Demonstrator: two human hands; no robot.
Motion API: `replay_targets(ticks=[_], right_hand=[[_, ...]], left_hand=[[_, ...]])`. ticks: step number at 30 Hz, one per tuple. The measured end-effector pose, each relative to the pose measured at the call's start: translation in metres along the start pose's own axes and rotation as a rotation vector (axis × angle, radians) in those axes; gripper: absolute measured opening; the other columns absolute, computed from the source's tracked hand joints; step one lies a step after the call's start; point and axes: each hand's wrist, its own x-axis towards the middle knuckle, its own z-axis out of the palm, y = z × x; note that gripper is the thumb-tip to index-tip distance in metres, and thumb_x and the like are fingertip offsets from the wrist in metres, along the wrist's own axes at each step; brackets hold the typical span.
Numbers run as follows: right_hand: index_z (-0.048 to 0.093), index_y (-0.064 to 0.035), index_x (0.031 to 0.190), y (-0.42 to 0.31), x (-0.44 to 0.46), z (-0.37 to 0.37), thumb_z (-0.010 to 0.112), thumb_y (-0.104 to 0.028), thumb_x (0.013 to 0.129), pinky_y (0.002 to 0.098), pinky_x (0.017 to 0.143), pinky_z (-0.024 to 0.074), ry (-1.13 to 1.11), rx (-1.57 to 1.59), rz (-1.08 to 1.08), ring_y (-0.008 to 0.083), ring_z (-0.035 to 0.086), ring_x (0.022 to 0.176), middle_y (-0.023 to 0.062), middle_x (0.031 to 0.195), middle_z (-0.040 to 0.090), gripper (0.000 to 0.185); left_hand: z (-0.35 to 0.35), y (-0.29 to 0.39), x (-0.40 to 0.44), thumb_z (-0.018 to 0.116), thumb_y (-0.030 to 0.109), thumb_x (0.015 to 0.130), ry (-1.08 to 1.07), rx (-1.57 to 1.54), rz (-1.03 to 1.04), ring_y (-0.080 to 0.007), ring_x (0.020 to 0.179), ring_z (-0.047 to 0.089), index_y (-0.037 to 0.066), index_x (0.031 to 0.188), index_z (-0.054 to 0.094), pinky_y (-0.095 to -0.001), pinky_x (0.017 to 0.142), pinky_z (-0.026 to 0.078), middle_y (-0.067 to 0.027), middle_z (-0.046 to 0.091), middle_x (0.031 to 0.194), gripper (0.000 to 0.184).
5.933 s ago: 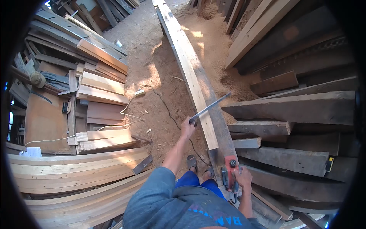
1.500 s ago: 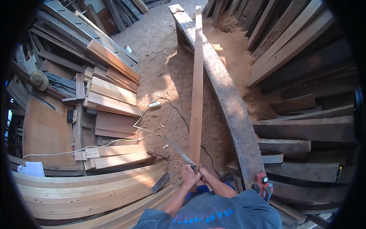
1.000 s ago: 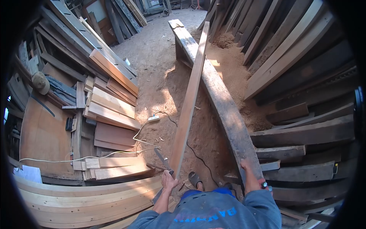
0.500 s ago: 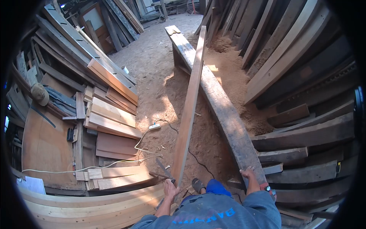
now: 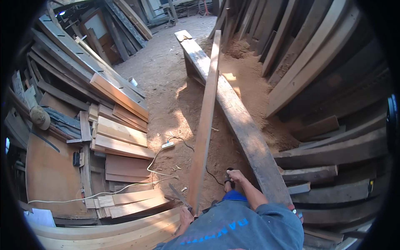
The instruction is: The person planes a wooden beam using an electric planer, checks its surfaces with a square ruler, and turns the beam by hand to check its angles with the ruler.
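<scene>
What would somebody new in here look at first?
Probably the long board, slanting up the middle from beside the left hand. Then the worn bench, crossing beneath it in the picture, patched with sunlight. The blue letters on the shirt, at the bottom, stand out too.

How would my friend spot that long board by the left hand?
Find the worn bench crossing the dirt floor. A slimmer brown board overlaps its far part, running slantwise down to the left hand. Unlike the stacked boards at left, it stretches singly over the floor.
</scene>
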Motion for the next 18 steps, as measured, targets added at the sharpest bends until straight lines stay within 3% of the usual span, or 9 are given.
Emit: replay_targets(ticks=[1, 4, 5, 8, 11, 14, 17, 18], right_hand=[[0.069, -0.004, 0.118, -0.006, 0.032, 0.012, 0.059, -0.058, 0.097, 0.0381, 0.06, 0.0487, -0.091, 0.258, 0.114, 0.0147, 0.057, 0.066, 0.0069, 0.085, 0.068, 0.059], [0.064, -0.0063, 0.117, -0.052, 0.094, 0.027, 0.059, -0.058, 0.098, 0.0339, 0.048, 0.039, 0.038, 0.277, 0.212, 0.013, 0.046, 0.053, 0.0037, 0.075, 0.061, 0.055], [0.059, -0.0081, 0.106, -0.07, 0.103, 0.021, 0.058, -0.056, 0.1, 0.0318, 0.045, 0.0324, -0.042, 0.384, 0.229, 0.0116, 0.04, 0.049, -0.0009, 0.067, 0.05, 0.049], [0.056, -0.0108, 0.095, -0.07, 0.184, 0.029, 0.057, -0.057, 0.101, 0.0326, 0.044, 0.0292, 0.089, 0.34, 0.171, 0.0115, 0.041, 0.05, -0.0033, 0.063, 0.042, 0.046], [0.056, -0.0126, 0.094, -0.043, 0.276, 0.044, 0.057, -0.06, 0.1, 0.0348, 0.044, 0.0291, 0.084, 0.429, 0.201, 0.0126, 0.038, 0.048, -0.0026, 0.062, 0.04, 0.048], [0.062, -0.0121, 0.108, -0.094, 0.257, 0.055, 0.05, -0.066, 0.101, 0.0368, 0.05, 0.042, 0.116, 0.54, 0.282, 0.0177, 0.052, 0.056, 0.0033, 0.072, 0.056, 0.056], [0.062, -0.0107, 0.126, -0.168, 0.202, 0.056, 0.038, -0.069, 0.103, 0.0421, 0.069, 0.0571, -0.152, 1.057, 0.222, 0.0253, 0.068, 0.081, 0.0094, 0.097, 0.069, 0.067], [0.061, -0.0106, 0.129, -0.175, 0.201, 0.061, 0.035, -0.069, 0.103, 0.0444, 0.076, 0.0578, -0.16, 1.113, 0.187, 0.0273, 0.068, 0.089, 0.0098, 0.104, 0.07, 0.069]], left_hand=[[0.027, -0.022, 0.013, 0.083, 0.026, 0.073, 0.017, 0.043, -0.055, -0.0443, 0.114, 0.056, -0.002, 0.119, 0.047, -0.0523, 0.094, 0.047, -0.0267, 0.055, 0.117, 0.065], [0.048, -0.036, 0.031, 0.084, 0.029, 0.073, 0.04, 0.073, -0.201, -0.0448, 0.112, 0.057, -0.003, 0.119, 0.048, -0.0521, 0.093, 0.048, -0.0274, 0.056, 0.115, 0.066], [0.043, -0.032, 0.03, 0.084, 0.029, 0.074, 0.038, 0.062, -0.231, -0.045, 0.112, 0.057, -0.003, 0.119, 0.048, -0.0521, 0.093, 0.048, -0.0275, 0.057, 0.116, 0.066], [0.029, -0.017, 0.022, 0.084, 0.032, 0.074, 0.042, 0.018, -0.308, -0.0454, 0.112, 0.058, -0.004, 0.119, 0.049, -0.052, 0.094, 0.049, -0.028, 0.058, 0.116, 0.068], [0.019, 0.003, 0.011, 0.084, 0.035, 0.075, 0.038, -0.011, -0.379, -0.0458, 0.112, 0.059, -0.005, 0.12, 0.049, -0.0519, 0.094, 0.049, -0.0285, 0.059, 0.116, 0.069], [0.014, 0.018, -0.002, 0.084, 0.037, 0.076, 0.021, -0.039, -0.431, -0.0462, 0.112, 0.06, -0.006, 0.12, 0.05, -0.0518, 0.094, 0.049, -0.0289, 0.06, 0.116, 0.071], [0.0, 0.031, -0.003, 0.084, 0.04, 0.076, -0.015, -0.066, -0.427, -0.0466, 0.112, 0.06, -0.006, 0.121, 0.051, -0.0517, 0.094, 0.05, -0.0294, 0.062, 0.117, 0.072], [-0.012, 0.039, 0.002, 0.084, 0.041, 0.076, -0.038, -0.069, -0.405, -0.0467, 0.112, 0.061, -0.007, 0.121, 0.051, -0.0516, 0.094, 0.05, -0.0295, 0.062, 0.117, 0.073]])
